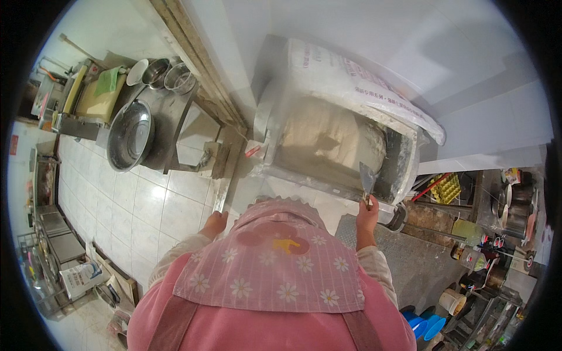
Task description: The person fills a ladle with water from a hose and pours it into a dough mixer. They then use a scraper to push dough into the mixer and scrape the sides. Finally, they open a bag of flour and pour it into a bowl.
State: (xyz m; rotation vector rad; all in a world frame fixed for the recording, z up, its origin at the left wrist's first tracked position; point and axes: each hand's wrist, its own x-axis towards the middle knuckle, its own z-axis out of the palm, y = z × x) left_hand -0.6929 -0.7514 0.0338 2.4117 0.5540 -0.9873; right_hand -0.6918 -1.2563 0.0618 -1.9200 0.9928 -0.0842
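Note:
My right hand (368, 216) is closed around the handle of a metal scraper (367, 175), whose broad blade points away from me over the near right edge of a metal mixer tub. A large mass of pale dough (333, 136) lies in the tub (303, 177). A white printed sack (351, 72) rests along the tub's far side. My left hand (215, 223) is low at my left side, above the tiled floor, with fingers bent; nothing can be seen in it.
To the left, a steel table (169, 118) carries a large metal basin (131, 135) and several bowls. A doorway edge (206, 66) separates it from the tub. At right are a yellow egg tray (445, 188), blue containers (432, 325), bottles and a white bucket (452, 302).

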